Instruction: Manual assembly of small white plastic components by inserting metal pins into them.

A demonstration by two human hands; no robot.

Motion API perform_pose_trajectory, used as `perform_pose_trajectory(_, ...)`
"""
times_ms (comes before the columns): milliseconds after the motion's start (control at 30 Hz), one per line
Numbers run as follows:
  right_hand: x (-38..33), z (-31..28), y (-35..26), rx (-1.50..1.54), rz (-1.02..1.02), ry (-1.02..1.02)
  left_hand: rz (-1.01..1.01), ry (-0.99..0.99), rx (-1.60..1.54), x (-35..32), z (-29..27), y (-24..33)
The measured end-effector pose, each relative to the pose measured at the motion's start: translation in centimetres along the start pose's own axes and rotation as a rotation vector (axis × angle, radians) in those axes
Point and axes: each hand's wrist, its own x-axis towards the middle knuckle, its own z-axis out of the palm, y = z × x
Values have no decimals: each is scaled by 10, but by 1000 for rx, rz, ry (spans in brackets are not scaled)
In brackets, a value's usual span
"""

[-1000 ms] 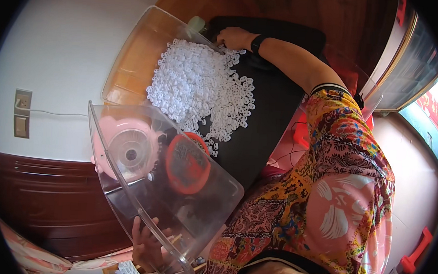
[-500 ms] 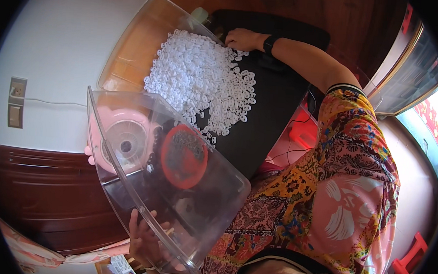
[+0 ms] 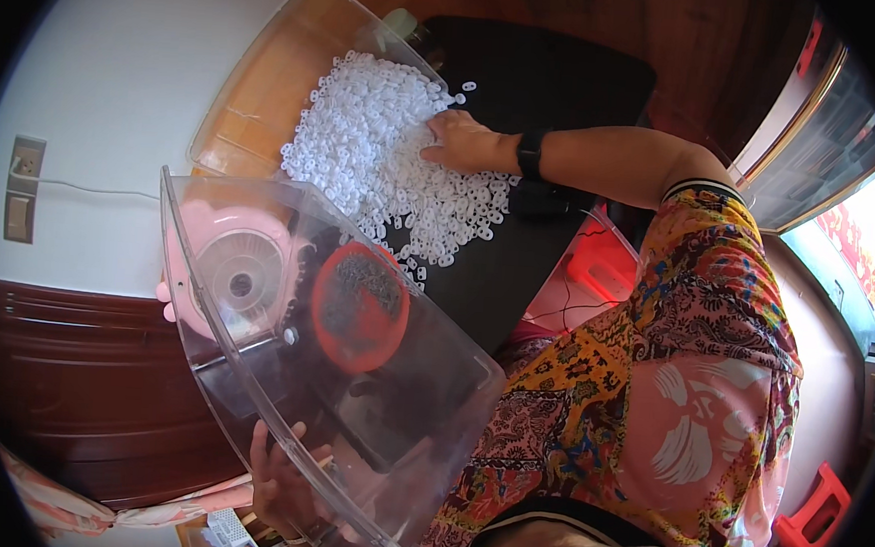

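White plastic pieces (image 3: 366, 129): heaped partly on a black tabletop (image 3: 569, 81). Right hand (image 3: 465, 143), on my remote feed: loosely spread, touching the heap; step, I judge: gathering. Left hand (image 3: 283, 480): gripping a clear bin (image 3: 455, 395), tilted. Next move, I judge: calls for keeping it steady.

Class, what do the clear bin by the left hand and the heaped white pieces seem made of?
Clear bin: probably rigid, glossy plastic; see-through, with highlights along its rim.
White pieces: likely moulded plastic, perhaps satin; uniformly shaped, many with holes.
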Motion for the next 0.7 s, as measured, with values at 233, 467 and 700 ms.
perform_pose_trajectory(233, 18, 16, -13, -40, -104, -89, 23, 105, -8, -2, 12, -2)
perform_pose_trajectory(467, 35, -47, 6, -182, -292, -152, 113, 116, 155, -8, -22, -16)
perform_pose_trajectory(700, 61, -64, 99, -256, -155, 140, 98, 123, 143, -4, -18, -15)
